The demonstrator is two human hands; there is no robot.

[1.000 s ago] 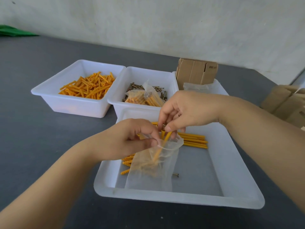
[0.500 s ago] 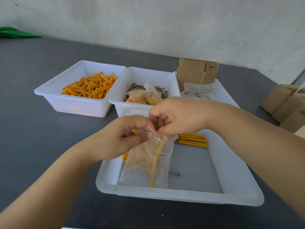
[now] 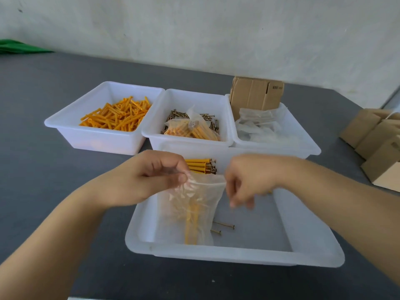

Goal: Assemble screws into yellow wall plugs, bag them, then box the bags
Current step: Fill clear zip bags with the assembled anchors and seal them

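Note:
My left hand [image 3: 149, 178] pinches the top left corner of a clear plastic bag [image 3: 173, 215], which hangs into the near white tray [image 3: 238, 256]. Yellow plugs with screws [image 3: 191, 224] stand inside the bag. My right hand [image 3: 246, 180] is blurred just right of the bag's mouth, fingers hanging down loosely and holding nothing. Behind the hands, a row of assembled yellow plugs [image 3: 201, 166] lies in the tray. Two loose screws [image 3: 223, 227] lie on the tray floor beside the bag.
Three white bins stand behind the tray: loose yellow plugs [image 3: 116, 118] at left, screws with filled bags [image 3: 192, 131] in the middle, empty clear bags [image 3: 259, 126] and flat cardboard boxes [image 3: 255, 94] at right. More cardboard boxes [image 3: 378, 137] sit at the far right.
My right hand has let the plug drop into the bag and pulled away to the right. The bag now hangs from my left hand alone, with the plugs settled at its bottom.

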